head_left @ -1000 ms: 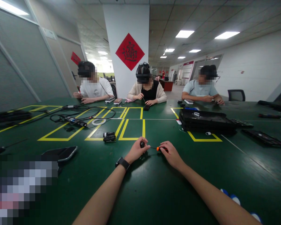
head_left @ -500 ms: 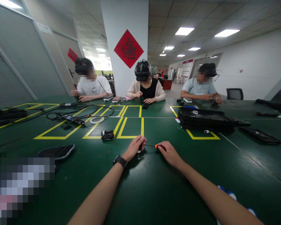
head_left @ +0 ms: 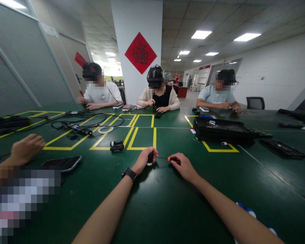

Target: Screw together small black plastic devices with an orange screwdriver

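My left hand [head_left: 143,160] is closed round a small black-and-white device [head_left: 150,158], part of which the fingers hide. In my right hand [head_left: 185,166] is a screwdriver [head_left: 169,159] with an orange-and-black handle. Its thin shaft points left at the device; whether the tip touches it I cannot tell. Both hands are just above the green table [head_left: 152,203]. Beyond my left hand lie two small black cylindrical devices [head_left: 117,148].
Another person's hand [head_left: 27,147] is at the left, behind a phone [head_left: 63,164]. Cables [head_left: 91,122] and a white ring [head_left: 105,130] lie beyond. Stacked black trays [head_left: 221,130] stand to the right. Several people sit around the table.
Another person's hand has come into view at the left. My left hand has turned slightly, showing more of the black-and-white device. The screwdriver stays pointed at it.
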The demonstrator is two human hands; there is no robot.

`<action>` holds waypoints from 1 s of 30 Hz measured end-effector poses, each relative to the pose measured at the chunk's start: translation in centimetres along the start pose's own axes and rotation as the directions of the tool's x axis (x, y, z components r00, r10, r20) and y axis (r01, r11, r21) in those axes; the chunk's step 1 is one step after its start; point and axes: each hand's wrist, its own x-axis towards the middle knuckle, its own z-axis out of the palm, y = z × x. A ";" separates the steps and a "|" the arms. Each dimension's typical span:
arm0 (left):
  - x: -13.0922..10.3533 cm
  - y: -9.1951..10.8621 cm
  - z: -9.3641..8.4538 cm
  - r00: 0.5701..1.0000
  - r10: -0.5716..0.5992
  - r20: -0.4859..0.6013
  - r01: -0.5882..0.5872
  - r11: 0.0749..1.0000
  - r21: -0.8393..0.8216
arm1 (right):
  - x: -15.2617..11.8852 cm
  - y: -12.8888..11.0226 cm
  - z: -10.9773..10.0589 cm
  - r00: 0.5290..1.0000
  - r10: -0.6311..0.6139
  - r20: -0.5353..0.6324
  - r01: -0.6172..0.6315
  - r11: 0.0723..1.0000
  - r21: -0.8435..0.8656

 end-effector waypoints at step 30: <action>-0.1 0.0 0.5 0.998 -0.005 -0.059 0.003 1.000 -0.027 | 0.3 -0.6 1.2 0.907 0.402 -0.123 -0.099 0.487 0.868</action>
